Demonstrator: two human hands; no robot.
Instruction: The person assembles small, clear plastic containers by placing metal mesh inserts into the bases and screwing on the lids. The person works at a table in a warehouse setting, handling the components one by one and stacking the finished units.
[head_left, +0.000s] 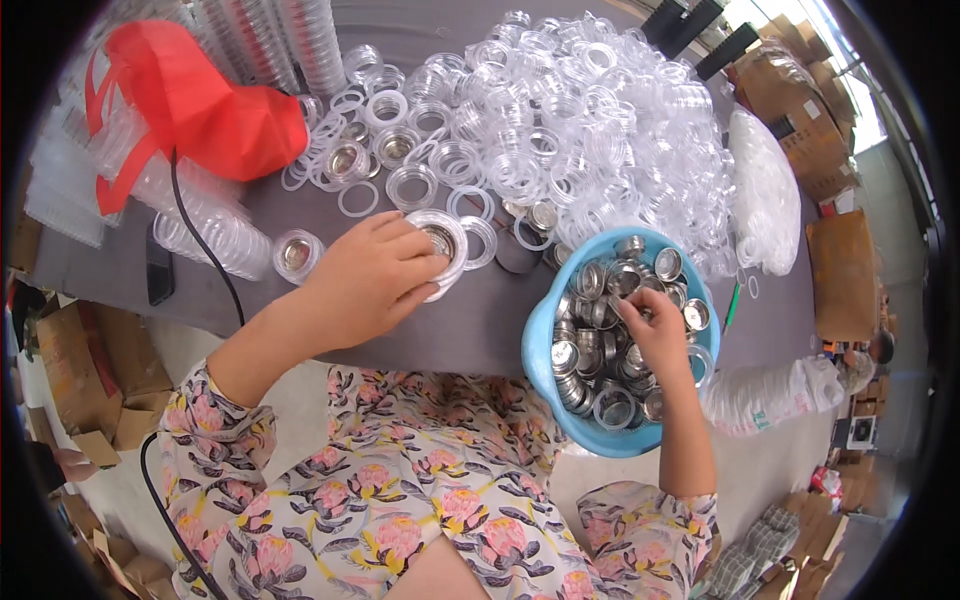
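My left hand (pixel 375 275) curls its fingers round a clear round plastic piece (pixel 458 240) on the table, with a shallow metal cup (pixel 438 238) in its middle. Over the light blue basin (pixel 535 345), the thumb and fingers of my right hand (pixel 655 335) pinch a small round metal cup (pixel 613 303). Many shiny cups of the same kind fill the basin, along with a few clear rings. Another clear round piece with a metal centre (pixel 297 255) lies left of my left hand. Loose clear rings (pixel 412 187) lie just beyond my fingers.
A large heap of clear plastic rings (pixel 600 130) covers the far middle of the grey table (pixel 430 345). Stacked clear plastic pieces (pixel 215 240), a red cloth bag (pixel 205 105) and a black cable (pixel 195 225) are at left. A green pen (pixel 733 305) and a filled plastic bag (pixel 765 190) are at right.
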